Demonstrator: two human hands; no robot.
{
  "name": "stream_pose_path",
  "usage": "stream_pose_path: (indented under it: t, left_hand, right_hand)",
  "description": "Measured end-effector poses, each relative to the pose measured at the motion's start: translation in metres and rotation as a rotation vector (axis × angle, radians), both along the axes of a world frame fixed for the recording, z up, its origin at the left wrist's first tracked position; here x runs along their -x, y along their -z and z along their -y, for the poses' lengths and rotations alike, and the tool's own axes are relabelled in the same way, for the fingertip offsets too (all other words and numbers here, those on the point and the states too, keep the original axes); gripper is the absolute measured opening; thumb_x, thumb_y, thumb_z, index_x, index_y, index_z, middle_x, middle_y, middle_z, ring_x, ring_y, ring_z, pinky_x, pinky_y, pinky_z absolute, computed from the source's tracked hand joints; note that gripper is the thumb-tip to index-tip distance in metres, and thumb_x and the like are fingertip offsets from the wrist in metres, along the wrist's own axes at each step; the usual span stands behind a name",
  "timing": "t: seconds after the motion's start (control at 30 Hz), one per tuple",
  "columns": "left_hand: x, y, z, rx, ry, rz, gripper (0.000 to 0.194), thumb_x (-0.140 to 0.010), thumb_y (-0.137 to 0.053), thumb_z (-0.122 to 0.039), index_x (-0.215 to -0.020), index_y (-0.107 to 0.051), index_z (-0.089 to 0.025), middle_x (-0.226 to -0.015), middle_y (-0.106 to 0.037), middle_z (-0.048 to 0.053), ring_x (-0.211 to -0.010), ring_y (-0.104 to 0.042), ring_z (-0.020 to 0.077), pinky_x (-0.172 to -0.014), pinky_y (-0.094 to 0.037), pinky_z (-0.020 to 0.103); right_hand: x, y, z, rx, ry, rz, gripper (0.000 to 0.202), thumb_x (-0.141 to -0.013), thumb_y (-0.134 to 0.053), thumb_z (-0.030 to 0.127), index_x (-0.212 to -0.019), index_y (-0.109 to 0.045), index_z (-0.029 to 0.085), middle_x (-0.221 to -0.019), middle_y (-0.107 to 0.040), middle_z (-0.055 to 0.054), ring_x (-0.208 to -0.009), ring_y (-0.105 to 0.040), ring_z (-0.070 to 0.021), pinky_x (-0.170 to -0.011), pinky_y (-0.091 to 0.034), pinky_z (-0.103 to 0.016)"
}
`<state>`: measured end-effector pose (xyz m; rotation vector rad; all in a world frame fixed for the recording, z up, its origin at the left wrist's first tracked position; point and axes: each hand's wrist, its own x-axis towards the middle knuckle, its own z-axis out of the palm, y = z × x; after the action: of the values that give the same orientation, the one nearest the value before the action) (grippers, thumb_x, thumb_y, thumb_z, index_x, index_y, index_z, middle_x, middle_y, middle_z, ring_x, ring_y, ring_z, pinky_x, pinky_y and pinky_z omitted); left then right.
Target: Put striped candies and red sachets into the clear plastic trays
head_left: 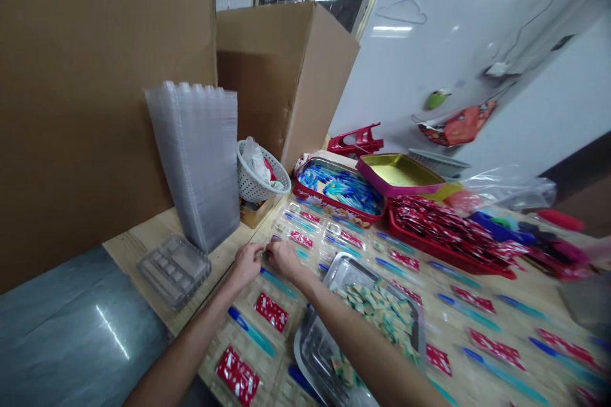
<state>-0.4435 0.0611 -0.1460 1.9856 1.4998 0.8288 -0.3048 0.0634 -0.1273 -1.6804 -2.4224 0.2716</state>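
My left hand (247,262) and my right hand (282,257) are close together over the clear plastic trays at the table's left edge. Both have their fingers pinched; whatever lies between them is too small to make out. Below them, clear trays hold red packets (272,312) and blue-turquoise pens (251,331). Under my right forearm sits a metal tray (312,343) with many small green and tan pieces (379,311). More filled trays spread to the right.
A tall stack of clear trays (200,165) stands at the left, with one tray (174,270) beside it. Behind are cardboard boxes (267,70), a white basket (255,184), a tin of blue items (338,187) and a red tray (458,257) heaped with red packets.
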Motion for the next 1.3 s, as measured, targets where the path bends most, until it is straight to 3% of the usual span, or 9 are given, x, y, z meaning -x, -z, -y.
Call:
stream_pose_path:
  t: [0.23,0.43,0.53,0.63,0.73,0.87,1.03,1.17,1.3]
  left_hand:
    - [-0.002,-0.023,0.017,0.046,0.022,-0.064,0.033,-0.070,-0.051,-0.006,-0.100,-0.064,-0.011,-0.098,-0.068,0.012,-0.090,-0.061,0.0214,-0.083,-0.046,0.033]
    - [-0.034,-0.046,0.085,-0.089,0.227,-0.124,0.017,-0.073,-0.054,-0.016,-0.087,-0.064,-0.014,-0.093,-0.065,0.009,-0.092,-0.057,0.0223,-0.084,-0.044,0.034]
    - [-0.063,-0.042,0.127,-0.033,0.438,-0.172,0.010,-0.073,-0.054,-0.015,-0.076,-0.063,-0.016,-0.082,-0.064,0.006,-0.086,-0.057,0.0206,-0.080,-0.044,0.032]
    - [-0.089,-0.029,0.153,-0.063,0.553,-0.281,0.012,-0.076,-0.051,-0.017,-0.078,-0.063,-0.016,-0.083,-0.062,0.007,-0.087,-0.055,0.0216,-0.081,-0.044,0.033]
    - [-0.106,-0.019,0.166,-0.126,0.560,-0.400,0.017,-0.078,-0.044,-0.014,-0.079,-0.062,-0.015,-0.089,-0.061,0.010,-0.093,-0.053,0.0238,-0.084,-0.043,0.036]
    - [-0.112,-0.017,0.173,-0.111,0.517,-0.424,0.019,-0.072,-0.045,-0.007,-0.082,-0.059,-0.015,-0.090,-0.061,0.009,-0.093,-0.053,0.0236,-0.084,-0.042,0.035]
    - [-0.109,-0.017,0.173,0.061,0.420,-0.211,0.019,-0.070,-0.045,-0.007,-0.076,-0.059,-0.018,-0.072,-0.061,0.004,-0.072,-0.057,0.0188,-0.067,-0.042,0.029]
    - [-0.110,-0.016,0.173,0.394,0.290,0.215,0.008,-0.065,-0.055,-0.015,-0.070,-0.060,-0.017,-0.059,-0.060,0.000,-0.057,-0.058,0.0169,-0.055,-0.043,0.027]
    - [-0.114,-0.025,0.180,0.710,0.242,0.607,0.018,-0.059,-0.062,-0.021,-0.075,-0.061,-0.013,-0.058,-0.062,0.000,-0.050,-0.059,0.0168,-0.048,-0.044,0.026]
  right_hand:
    - [-0.022,-0.022,0.025,-0.001,0.089,-0.150,0.028,-0.081,-0.047,0.014,-0.102,-0.065,0.018,-0.097,-0.067,-0.008,-0.089,-0.060,-0.0173,-0.077,-0.042,-0.024]
    - [-0.096,-0.041,0.128,-0.025,0.165,-0.493,0.012,-0.076,-0.056,0.012,-0.076,-0.066,0.017,-0.070,-0.064,-0.001,-0.064,-0.056,-0.0122,-0.061,-0.039,-0.021]
    - [-0.121,-0.033,0.189,0.042,0.222,-0.448,0.012,-0.074,-0.056,0.009,-0.070,-0.064,0.017,-0.066,-0.061,0.000,-0.063,-0.054,-0.0128,-0.060,-0.038,-0.022]
    - [-0.126,-0.014,0.228,0.051,0.280,-0.418,0.015,-0.076,-0.054,0.009,-0.082,-0.064,0.018,-0.077,-0.060,-0.002,-0.072,-0.055,-0.0151,-0.066,-0.040,-0.024]
    - [-0.117,0.000,0.244,-0.030,0.297,-0.403,0.018,-0.078,-0.052,0.009,-0.089,-0.062,0.019,-0.088,-0.057,-0.005,-0.084,-0.052,-0.0175,-0.075,-0.041,-0.027]
    - [-0.110,0.006,0.249,-0.084,0.314,-0.512,0.018,-0.074,-0.048,0.003,-0.076,-0.057,0.018,-0.085,-0.055,-0.004,-0.086,-0.051,-0.0177,-0.077,-0.039,-0.028]
    - [-0.120,0.006,0.254,0.021,0.400,-0.812,0.007,-0.074,-0.053,0.013,-0.073,-0.057,0.018,-0.070,-0.058,0.000,-0.071,-0.053,-0.0160,-0.067,-0.039,-0.026]
    - [-0.126,0.006,0.253,0.062,0.445,-1.073,0.006,-0.072,-0.057,0.022,-0.070,-0.059,0.017,-0.064,-0.058,0.001,-0.063,-0.052,-0.0147,-0.060,-0.039,-0.024]
    - [-0.120,0.000,0.251,0.020,0.455,-1.115,0.008,-0.071,-0.059,0.023,-0.068,-0.061,0.017,-0.064,-0.061,0.000,-0.063,-0.053,-0.0147,-0.061,-0.040,-0.025]
